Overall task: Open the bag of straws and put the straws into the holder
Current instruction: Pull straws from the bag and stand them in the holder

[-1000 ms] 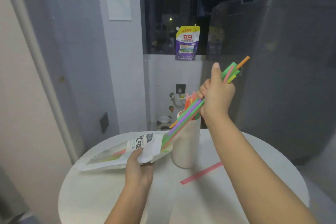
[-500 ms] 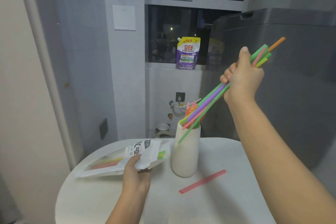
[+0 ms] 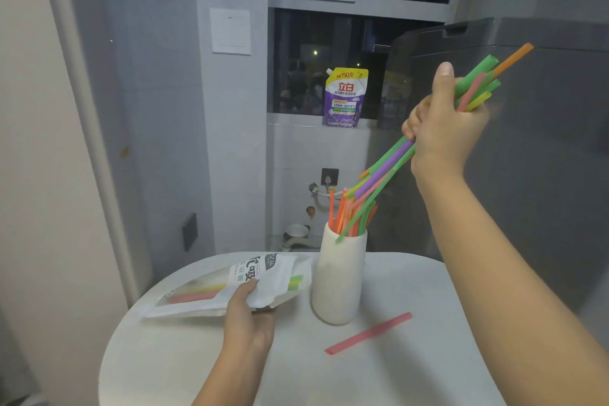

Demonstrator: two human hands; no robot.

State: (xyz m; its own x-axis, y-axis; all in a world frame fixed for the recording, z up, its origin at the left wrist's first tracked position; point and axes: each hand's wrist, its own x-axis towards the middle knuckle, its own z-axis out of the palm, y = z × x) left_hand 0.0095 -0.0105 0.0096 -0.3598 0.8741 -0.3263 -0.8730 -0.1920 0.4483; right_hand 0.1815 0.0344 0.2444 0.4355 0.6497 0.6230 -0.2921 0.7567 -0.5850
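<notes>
Gripping one straw bundle (image 3: 389, 171) over one holder (image 3: 339, 277), right hand (image 3: 445, 128).

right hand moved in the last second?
Yes. The right hand with its straw bundle has risen up and rightward, away from the holder; the lower straw tips are out of the bag.

A white straw bag (image 3: 230, 287) lies tilted at lower centre of the frame, its open mouth facing right, with red, yellow and green straws showing through its clear panel. Just right of it stands a white, upright, vase-shaped holder (image 3: 339, 283) with orange, red and green straws sticking up from its top. A slanted bundle of straws (image 3: 389, 171), green, purple, pink, yellow and orange, runs from the holder's rim toward the upper right. One loose pink straw (image 3: 368, 333) lies flat at lower right of the holder.
</notes>
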